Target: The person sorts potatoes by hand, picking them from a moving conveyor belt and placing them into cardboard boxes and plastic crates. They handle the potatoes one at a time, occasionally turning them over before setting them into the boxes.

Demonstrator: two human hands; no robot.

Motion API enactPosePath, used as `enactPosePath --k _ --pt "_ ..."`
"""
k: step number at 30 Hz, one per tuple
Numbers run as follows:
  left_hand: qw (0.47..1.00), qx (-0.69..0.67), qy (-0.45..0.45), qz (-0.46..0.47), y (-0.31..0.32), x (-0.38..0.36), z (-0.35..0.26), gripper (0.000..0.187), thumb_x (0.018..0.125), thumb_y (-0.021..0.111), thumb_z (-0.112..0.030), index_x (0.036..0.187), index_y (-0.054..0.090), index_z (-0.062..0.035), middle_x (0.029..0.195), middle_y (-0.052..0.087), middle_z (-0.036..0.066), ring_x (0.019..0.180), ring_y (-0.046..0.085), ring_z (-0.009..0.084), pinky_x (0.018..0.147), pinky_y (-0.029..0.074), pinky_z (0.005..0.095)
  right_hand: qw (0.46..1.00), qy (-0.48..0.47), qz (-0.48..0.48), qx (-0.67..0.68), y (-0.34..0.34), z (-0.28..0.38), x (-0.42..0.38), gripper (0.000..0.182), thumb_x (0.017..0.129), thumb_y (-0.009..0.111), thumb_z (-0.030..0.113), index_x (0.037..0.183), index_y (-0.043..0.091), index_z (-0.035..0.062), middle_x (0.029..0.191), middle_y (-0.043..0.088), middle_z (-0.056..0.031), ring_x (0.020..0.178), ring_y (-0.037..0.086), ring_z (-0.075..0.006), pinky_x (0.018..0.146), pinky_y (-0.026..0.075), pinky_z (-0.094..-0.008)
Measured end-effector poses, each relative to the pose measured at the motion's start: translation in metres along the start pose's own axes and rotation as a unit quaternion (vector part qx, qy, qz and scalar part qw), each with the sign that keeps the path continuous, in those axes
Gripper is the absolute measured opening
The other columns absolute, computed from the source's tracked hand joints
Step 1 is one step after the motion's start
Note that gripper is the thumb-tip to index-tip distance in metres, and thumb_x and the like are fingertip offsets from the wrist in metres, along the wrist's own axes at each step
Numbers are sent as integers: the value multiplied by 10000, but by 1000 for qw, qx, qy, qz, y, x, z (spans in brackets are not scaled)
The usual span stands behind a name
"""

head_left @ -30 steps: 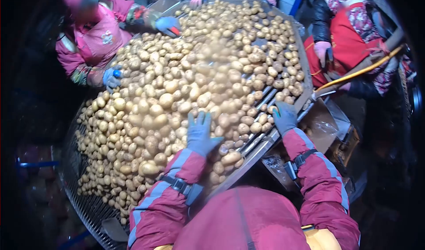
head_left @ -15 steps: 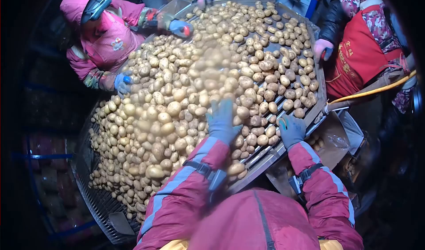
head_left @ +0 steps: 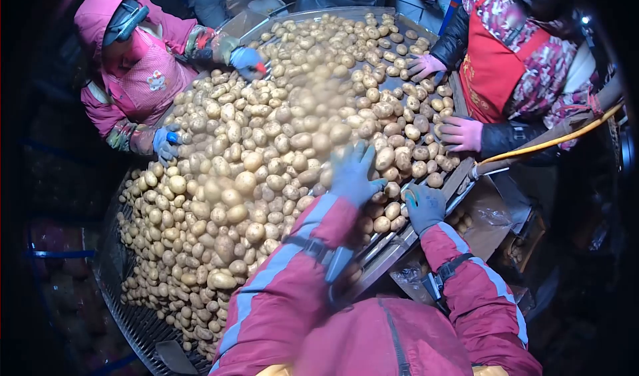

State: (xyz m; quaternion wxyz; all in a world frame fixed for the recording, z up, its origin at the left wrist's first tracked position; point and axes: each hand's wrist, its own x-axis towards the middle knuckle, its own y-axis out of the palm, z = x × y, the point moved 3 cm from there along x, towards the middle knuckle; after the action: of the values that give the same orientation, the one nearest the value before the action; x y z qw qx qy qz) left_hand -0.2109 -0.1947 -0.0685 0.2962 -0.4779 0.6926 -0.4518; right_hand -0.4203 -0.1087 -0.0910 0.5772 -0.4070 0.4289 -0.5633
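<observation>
A big heap of potatoes covers a slatted metal sorting table. My left hand, in a blue-grey glove, lies on the potatoes with its fingers spread and holds nothing. To the right, near the table's front rim, my gloved right hand rests against potatoes at the edge. Its fingers look stretched out, with their tips partly hidden, and I see nothing gripped in it. A blurred smear runs over the middle of the heap.
A co-worker in pink reaches over the far left side. At the right, a person in a red apron has both gloved hands at the potatoes. A yellow hose runs by the right corner. Below it stands an open carton.
My left hand has shifted right across the potatoes, fingers still spread. My right hand stays by the rim. The red-aproned co-worker has leaned in, both hands now at the potatoes. The view has shifted slightly.
</observation>
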Motion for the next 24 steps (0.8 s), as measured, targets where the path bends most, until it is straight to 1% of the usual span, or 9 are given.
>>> enactPosePath --k 3,5,8,10,13,16,17,20,24 --pt "995 -57 36 -71 -57 -36 22 795 788 804 -440 1444 537 -79 1462 508 228 1376 459 396 1166 328 521 999 -8 -29 -15 0 0 -2 224 943 602 345 1025 700 161 926 680 -112 858 625 -364 793 445 -505" --pt "980 27 30 -193 -76 -71 77 725 789 818 -352 1392 572 -34 1389 567 231 1322 501 406 1131 377 506 999 -22 -30 -13 -6 3 0 222 919 587 364 932 698 172 905 682 -105 841 630 -362 765 444 -508" --pt "961 161 -63 -215 -146 -131 159 738 779 812 -344 1394 558 -26 1351 576 232 1300 503 397 1122 367 511 998 -38 -51 -28 -2 2 -4 163 855 640 344 885 697 194 930 689 -63 853 647 -316 745 452 -496" --pt "921 250 -275 -120 -189 -159 183 730 825 744 -449 1398 552 -39 1329 580 216 1248 520 396 1075 394 502 996 -61 -59 -40 -9 5 -7 141 833 666 325 889 700 199 944 692 -50 865 653 -292 739 457 -490" --pt "881 355 -285 -127 -156 -208 260 737 869 646 -554 1392 554 -43 1335 569 213 1216 529 390 1052 396 496 994 -60 -60 -65 -6 3 -6 128 804 698 308 875 709 203 910 702 -48 841 669 -278 722 470 -487" --pt "875 279 -394 -34 -153 -190 247 772 892 594 -615 1411 538 -46 1441 510 228 1313 476 415 1131 322 520 996 -40 -15 -83 -13 9 -2 152 834 671 332 862 716 189 867 709 -68 804 678 -301 709 479 -496" --pt "879 307 -361 -62 -135 -196 259 804 891 585 -639 1436 519 -52 1475 488 236 1354 455 420 1158 287 546 998 -13 -58 -36 1 0 -2 202 874 630 350 840 715 171 834 709 -86 775 678 -330 707 481 -508" --pt "873 284 -382 -106 -115 -170 245 955 884 569 -695 1576 347 -76 1544 427 269 1447 407 393 1204 162 637 998 -32 -56 -28 5 -1 -3 269 948 570 377 872 709 160 861 704 -116 807 666 -361 736 472 -516" --pt "908 155 -383 -71 -123 -140 183 1126 869 613 -681 1652 42 -108 1493 486 265 1364 511 349 1210 130 625 997 -27 -59 -33 8 -3 -4 269 966 570 388 895 700 163 873 701 -115 828 667 -349 767 462 -507"
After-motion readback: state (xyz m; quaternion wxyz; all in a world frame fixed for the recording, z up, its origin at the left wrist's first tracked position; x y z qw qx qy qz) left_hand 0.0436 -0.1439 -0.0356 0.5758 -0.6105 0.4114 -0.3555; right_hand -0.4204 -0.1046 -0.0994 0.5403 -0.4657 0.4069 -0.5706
